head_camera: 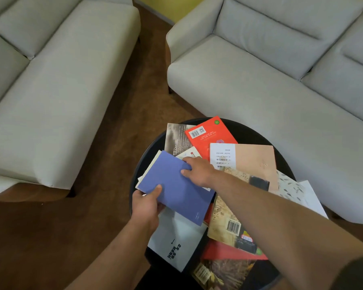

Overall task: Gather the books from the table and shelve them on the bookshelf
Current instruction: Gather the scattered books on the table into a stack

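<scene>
A round black table (252,132) carries several scattered books. A blue book (176,185) lies on top at the left side, with pale books stacked under it. My left hand (147,203) grips its near left edge, thumb on the cover. My right hand (197,170) holds its far right edge, fingers on the cover. Around it lie a red book (210,132), a tan book (254,160), a white book with black lettering (176,241) and a beige illustrated book (224,222). No bookshelf is in view.
A grey sofa (50,91) stands to the left and another grey sofa (270,80) behind and to the right of the table. Brown carpet (134,91) runs between them. A grey photo book (176,137) and a patterned white book (291,187) lie near the table's rim.
</scene>
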